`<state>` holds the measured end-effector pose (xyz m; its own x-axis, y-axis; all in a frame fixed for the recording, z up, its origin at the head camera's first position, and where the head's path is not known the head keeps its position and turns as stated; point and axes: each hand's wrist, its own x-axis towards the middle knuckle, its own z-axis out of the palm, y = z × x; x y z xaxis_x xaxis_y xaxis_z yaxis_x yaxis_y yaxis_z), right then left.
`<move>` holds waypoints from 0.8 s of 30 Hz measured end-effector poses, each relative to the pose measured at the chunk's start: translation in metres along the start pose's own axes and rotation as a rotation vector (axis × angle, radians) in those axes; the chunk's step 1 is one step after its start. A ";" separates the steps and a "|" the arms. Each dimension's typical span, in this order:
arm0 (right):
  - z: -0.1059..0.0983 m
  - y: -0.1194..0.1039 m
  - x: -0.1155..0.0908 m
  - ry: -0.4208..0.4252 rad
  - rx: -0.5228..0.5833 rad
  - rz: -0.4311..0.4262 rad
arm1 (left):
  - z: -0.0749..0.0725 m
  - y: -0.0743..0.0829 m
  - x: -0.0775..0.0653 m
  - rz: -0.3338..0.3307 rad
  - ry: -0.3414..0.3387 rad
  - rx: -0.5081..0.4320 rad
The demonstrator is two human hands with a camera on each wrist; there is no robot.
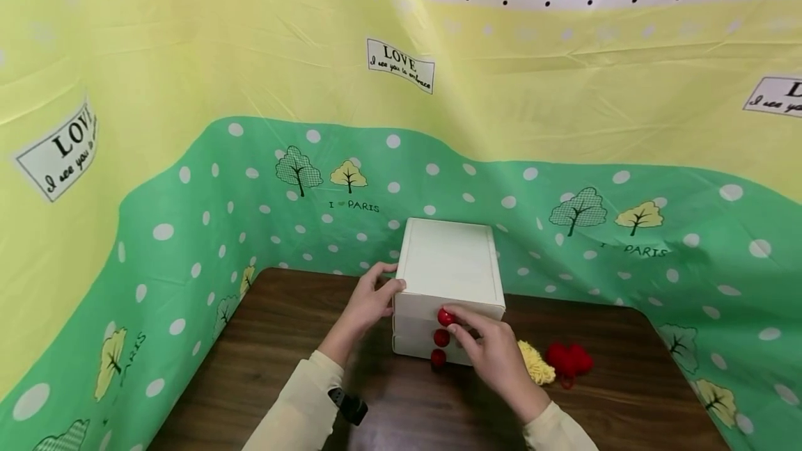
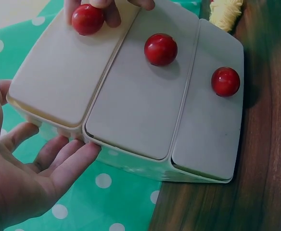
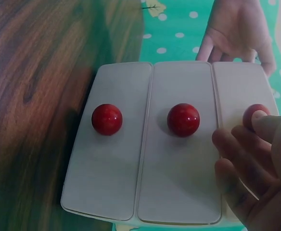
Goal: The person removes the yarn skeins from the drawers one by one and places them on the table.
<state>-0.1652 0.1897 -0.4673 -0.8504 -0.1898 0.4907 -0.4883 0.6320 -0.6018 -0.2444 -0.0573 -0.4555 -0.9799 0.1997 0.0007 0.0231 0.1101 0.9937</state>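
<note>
A small white chest of three drawers [image 1: 447, 256] stands on the table, each drawer front bearing a round red knob. The right hand [image 1: 498, 350] pinches the top drawer's red knob [image 2: 87, 19] between thumb and fingers. Below it, the middle knob [image 3: 183, 120] and the bottom knob [image 3: 107, 119] are untouched. All three drawer fronts sit level with the chest's front. The left hand [image 1: 370, 298] rests on the chest's left side, its thumb at the top edge. In the left wrist view its fingers [image 2: 78, 166] lie fairly straight against that side.
Right of the chest, a bundle of yellow yarn [image 1: 535, 363] and a bundle of red yarn [image 1: 569, 360] lie on the dark wooden table [image 1: 413, 413]. A printed green and yellow curtain [image 1: 351, 228] hangs close behind the chest and around the table.
</note>
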 end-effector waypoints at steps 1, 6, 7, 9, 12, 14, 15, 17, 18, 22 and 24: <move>0.000 0.000 0.001 0.002 -0.005 0.003 | 0.000 0.000 0.000 -0.003 0.001 0.000; -0.001 0.000 0.003 -0.007 0.014 0.058 | 0.001 0.001 0.001 0.002 0.002 -0.003; -0.001 0.000 0.003 -0.011 0.024 0.075 | 0.002 0.002 0.001 0.002 0.003 -0.006; -0.003 -0.001 0.003 -0.029 0.044 0.105 | 0.003 0.001 0.001 -0.001 0.007 -0.012; -0.005 -0.003 0.001 -0.065 0.063 0.129 | 0.004 0.001 -0.001 -0.009 0.013 -0.018; -0.007 -0.004 -0.002 -0.091 0.077 0.132 | 0.004 0.000 -0.001 -0.017 0.017 -0.018; -0.008 -0.005 -0.004 -0.100 0.085 0.132 | 0.003 0.001 -0.002 -0.019 0.020 -0.020; -0.008 -0.005 -0.008 -0.113 0.097 0.128 | 0.003 0.001 -0.002 -0.030 0.024 -0.023; -0.008 -0.005 -0.010 -0.114 0.101 0.123 | 0.003 0.001 -0.002 -0.034 0.026 -0.026; -0.007 -0.002 -0.016 -0.093 0.121 0.115 | 0.004 0.001 -0.004 -0.058 0.037 -0.047; -0.006 0.001 -0.018 -0.071 0.130 0.120 | 0.005 0.002 -0.006 -0.061 0.038 -0.060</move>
<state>-0.1489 0.1983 -0.4727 -0.9136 -0.1745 0.3674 -0.3998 0.5518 -0.7319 -0.2373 -0.0533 -0.4543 -0.9859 0.1573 -0.0572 -0.0478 0.0626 0.9969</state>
